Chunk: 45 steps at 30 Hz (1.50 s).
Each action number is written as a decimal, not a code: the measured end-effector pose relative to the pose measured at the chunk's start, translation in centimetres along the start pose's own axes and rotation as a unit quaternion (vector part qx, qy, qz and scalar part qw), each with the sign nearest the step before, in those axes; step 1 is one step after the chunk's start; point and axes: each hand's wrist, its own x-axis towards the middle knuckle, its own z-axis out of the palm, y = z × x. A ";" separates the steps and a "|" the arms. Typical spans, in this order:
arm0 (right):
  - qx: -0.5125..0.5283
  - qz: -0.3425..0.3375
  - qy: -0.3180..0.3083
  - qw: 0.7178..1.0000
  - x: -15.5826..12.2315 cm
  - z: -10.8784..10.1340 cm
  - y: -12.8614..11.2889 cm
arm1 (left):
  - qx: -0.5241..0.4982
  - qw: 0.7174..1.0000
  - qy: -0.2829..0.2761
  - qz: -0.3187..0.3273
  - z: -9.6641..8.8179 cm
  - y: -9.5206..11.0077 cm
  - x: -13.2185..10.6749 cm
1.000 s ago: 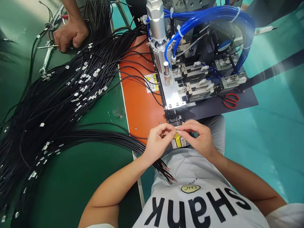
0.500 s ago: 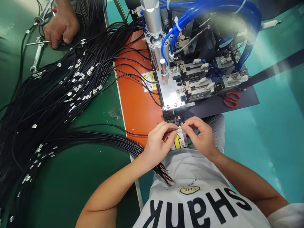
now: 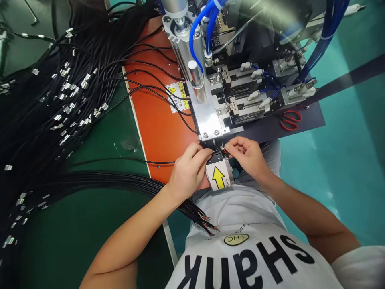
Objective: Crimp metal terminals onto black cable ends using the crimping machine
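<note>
White shirt (image 3: pixel 228 210): nearest of all, close beneath the work; elbows low and steady should help.
Bundle ends (image 3: pixel 197 214): black cables with bared tips, some red, beside the shirt below the left wrist; best kept from snagging on the forearm.
Left hand (image 3: pixel 188 166): thumb and forefinger pinch the black cable (image 3: pixel 216 151) near its end; a grip this close to the tip should give good control.
Right hand (image 3: pixel 246 154): fingertips together on the fine wires (image 3: pixel 223 148) at that end; a light pinch, straightening without tugging, would serve best.
Black cable: its end lies between both hands, just beyond the arrow label (image 3: pixel 219 176); the order of its wires is too small to read.
Black fixture (image 3: pixel 215 156): right under the wires, touching or not I cannot tell; holding them level with it seems wise.
Metal plate (image 3: pixel 209 120): just past the hands; fingertips are safer out from under it.
Orange panel (image 3: pixel 159 136): several cables cross it to the machine's edge, well spread; similar spacing would avoid tangles.
Red-handled scissors (image 3: pixel 290 120): on the dark sheet, well apart from the right hand.
Cable pile (image 3: pixel 36 104): far left, on the green table (image 3: pixel 75 241); enough slack from there should prevent pulling.
</note>
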 end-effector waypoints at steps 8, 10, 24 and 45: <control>0.015 0.015 0.000 1.000 0.2 0.1 -0.1 | 0.011 1.000 -0.007 0.000 -0.1 -0.2 0.0; 0.013 0.017 0.002 1.000 0.3 0.2 -0.1 | 0.012 1.000 -0.013 0.003 -0.1 -0.3 0.0; 0.081 0.078 -0.009 0.994 0.5 0.0 0.6 | 0.026 0.999 -0.029 0.000 -0.2 -0.1 0.2; 0.066 0.043 -0.003 0.997 0.4 0.2 0.8 | 0.033 0.999 -0.026 0.004 0.0 -0.3 0.1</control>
